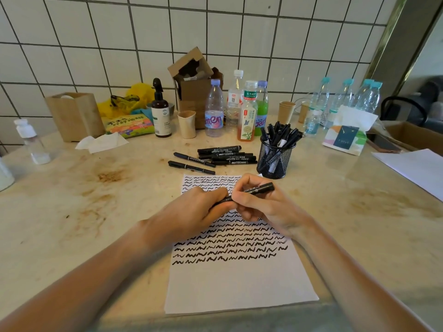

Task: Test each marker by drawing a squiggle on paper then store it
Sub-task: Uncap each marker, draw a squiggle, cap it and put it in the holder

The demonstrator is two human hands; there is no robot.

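A black marker lies level above the white paper, held at both ends. My left hand grips its left end, and my right hand grips its middle and right part. The paper is covered with rows of black squiggles down to about two thirds of its length. Behind the paper, several loose black markers lie on the table. A black mesh cup to their right holds several more markers.
Bottles, paper cups, a brown pump bottle, a cardboard box and a tissue pack line the back of the stained table. Another white sheet lies at the right edge.
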